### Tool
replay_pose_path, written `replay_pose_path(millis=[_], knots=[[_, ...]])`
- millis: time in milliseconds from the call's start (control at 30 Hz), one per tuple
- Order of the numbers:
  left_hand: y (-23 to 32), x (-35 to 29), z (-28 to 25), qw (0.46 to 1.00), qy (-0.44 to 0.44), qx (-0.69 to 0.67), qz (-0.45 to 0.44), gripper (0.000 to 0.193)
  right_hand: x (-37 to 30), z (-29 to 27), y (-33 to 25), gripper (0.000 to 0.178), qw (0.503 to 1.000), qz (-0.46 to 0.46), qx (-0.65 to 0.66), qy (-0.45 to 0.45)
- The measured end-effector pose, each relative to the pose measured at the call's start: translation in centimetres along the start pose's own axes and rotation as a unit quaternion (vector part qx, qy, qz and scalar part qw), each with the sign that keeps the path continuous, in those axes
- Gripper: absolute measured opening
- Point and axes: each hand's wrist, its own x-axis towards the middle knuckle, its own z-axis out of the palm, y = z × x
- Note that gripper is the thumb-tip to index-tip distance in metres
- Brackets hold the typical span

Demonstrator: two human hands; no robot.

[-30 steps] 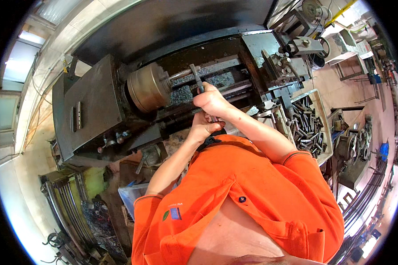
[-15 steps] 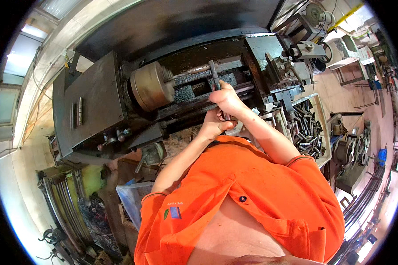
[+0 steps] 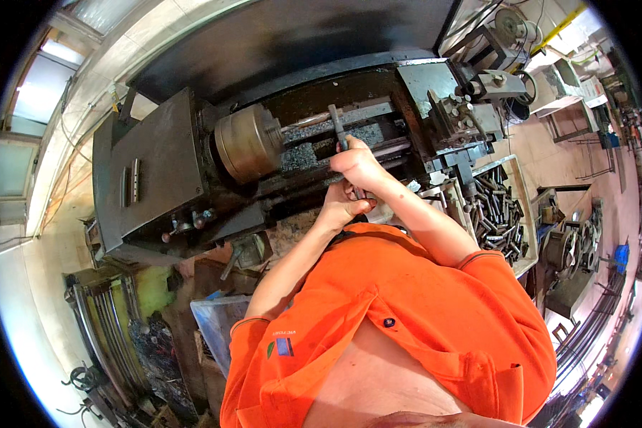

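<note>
At centre, your right hand [image 3: 360, 165] has its grip closed round a slim grey metal bar [image 3: 337, 121]; your left hand [image 3: 340, 209] curls below around a half-hidden, shiny metal piece [image 3: 361, 194], likely for steadiness.

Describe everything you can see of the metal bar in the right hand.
The metal bar looks slim, grey and steel-like, lighter toward its free end and darker near the right hand, which grips it and hides part. It points away from the person, leaning left, over the lathe bed, right of the chuck. More metal shows by the left hand; whether it's one piece is unclear.
</note>
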Motion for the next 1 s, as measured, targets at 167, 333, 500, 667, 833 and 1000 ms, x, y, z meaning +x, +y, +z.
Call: replay_pose_path(millis=[167,333,500,667,833,1000], knots=[[0.1,-0.7,-0.6,0.999,0.031,0.036,-0.001,0.045,0.9,1.2,0.6,0.028,0.999,-0.003,-0.035,-0.03],[-0.1,-0.9,-2.7,0.993,0.039,0.113,-0.015,0.044,0.3,2.0,-0.5,0.031,0.998,-0.019,0.016,-0.059],[0.6,-0.5,-0.5,0.997,0.007,0.074,-0.019,0.034,0.4,0.4,1.0,0.024,0.992,-0.059,0.098,-0.054],[0.8,-1.2,0.0,0.994,0.052,0.095,-0.014,0.039,0.0,0.6,0.2,0.024,0.992,-0.035,0.114,-0.051],[0.6,-1.0,-1.6,0.99,0.043,0.13,-0.007,0.036,-0.4,1.6,-0.9,0.016,0.99,-0.018,0.119,-0.067],[0.6,-0.6,-0.5,0.991,0.038,0.126,0.017,0.038,-0.3,0.6,0.1,0.014,0.983,-0.005,0.177,-0.047]])
